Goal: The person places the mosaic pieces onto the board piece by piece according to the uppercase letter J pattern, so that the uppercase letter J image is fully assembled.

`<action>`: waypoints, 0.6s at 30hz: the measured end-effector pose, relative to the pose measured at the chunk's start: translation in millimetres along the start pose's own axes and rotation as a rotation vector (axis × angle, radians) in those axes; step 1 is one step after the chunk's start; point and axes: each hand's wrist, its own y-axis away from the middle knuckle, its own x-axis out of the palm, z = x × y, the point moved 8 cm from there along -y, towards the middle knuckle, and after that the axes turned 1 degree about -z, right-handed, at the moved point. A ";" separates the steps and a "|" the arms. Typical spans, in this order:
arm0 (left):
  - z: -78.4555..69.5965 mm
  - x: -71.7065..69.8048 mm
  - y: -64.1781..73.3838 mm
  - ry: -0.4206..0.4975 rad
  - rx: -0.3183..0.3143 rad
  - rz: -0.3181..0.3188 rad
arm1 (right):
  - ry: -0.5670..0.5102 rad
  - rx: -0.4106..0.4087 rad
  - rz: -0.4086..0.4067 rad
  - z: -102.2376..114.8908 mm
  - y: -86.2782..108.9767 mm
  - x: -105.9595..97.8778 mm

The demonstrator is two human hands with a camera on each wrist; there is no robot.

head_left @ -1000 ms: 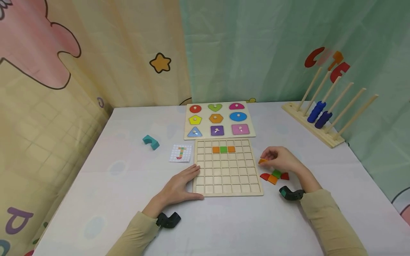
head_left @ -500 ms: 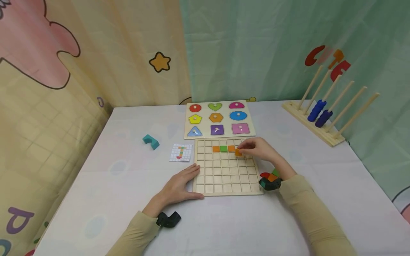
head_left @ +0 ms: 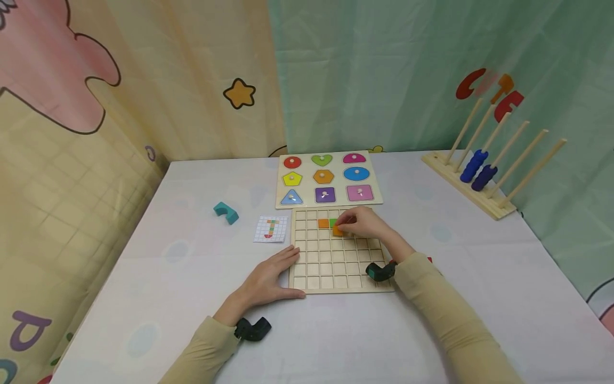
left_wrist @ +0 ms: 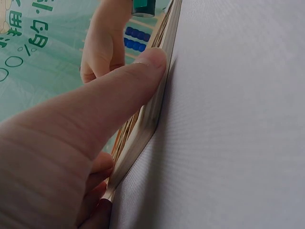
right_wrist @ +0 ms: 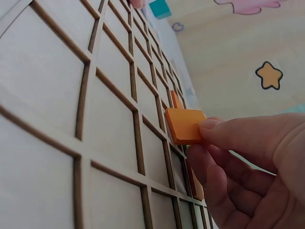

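Tile (head_left: 337,231), orange, pinched in right hand (head_left: 363,222) over board (head_left: 318,270), contact unclear; left hand (head_left: 268,278) spread against board's edge, card (head_left: 271,229) just ahead of that hand.

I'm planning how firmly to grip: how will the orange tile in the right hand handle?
The orange tile, pinched by the right hand, looks stiff, with straight edges. Small and thin, it's probably light. Its flat faces make rolling unlikely.
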 end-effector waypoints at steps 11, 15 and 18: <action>-1.0 -0.6 0.1 0.001 0.001 0.003 | 0.000 -0.008 -0.022 -1.2 0.5 3.0; -2.0 -1.3 0.3 0.002 0.007 -0.001 | -0.043 -0.040 -0.069 -2.3 10.1 -13.1; -1.9 -1.6 0.5 0.000 0.006 -0.001 | -0.067 -0.021 -0.074 -5.3 20.3 -27.1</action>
